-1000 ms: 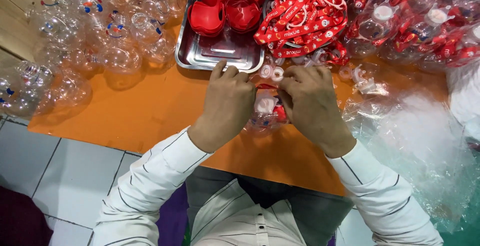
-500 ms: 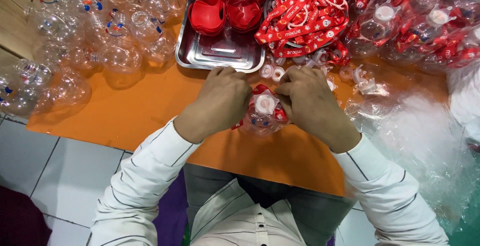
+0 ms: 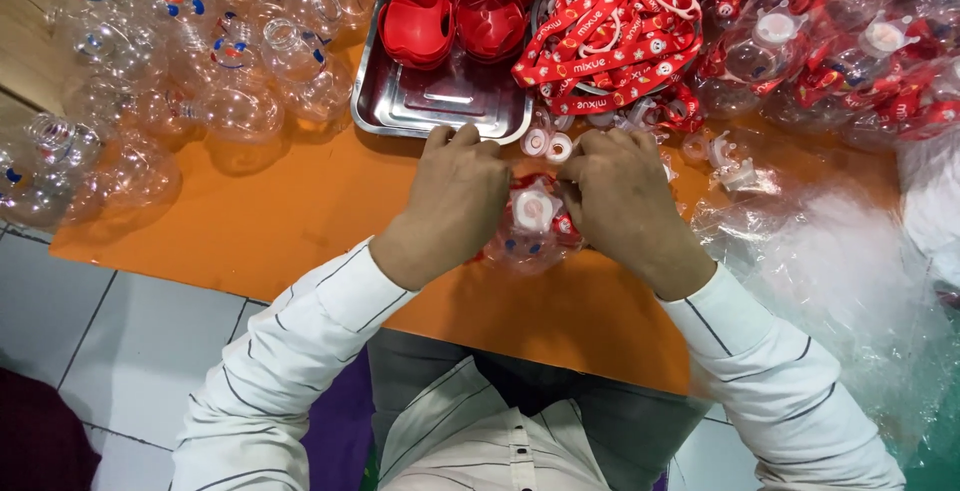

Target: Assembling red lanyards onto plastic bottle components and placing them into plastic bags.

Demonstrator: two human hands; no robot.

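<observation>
Over orange table [image 3: 300, 221], both hands grip clear bottle [image 3: 530, 226].

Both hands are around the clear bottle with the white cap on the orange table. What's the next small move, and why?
Probably press the white cap down to seat it. The left hand and right hand both grip the clear round bottle, the cap sits on top between them, and a red strap shows beside the neck, so capping looks underway.

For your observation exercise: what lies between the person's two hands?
In the head view, a clear round bottle with a white cap sits between left hand and right hand.
</observation>
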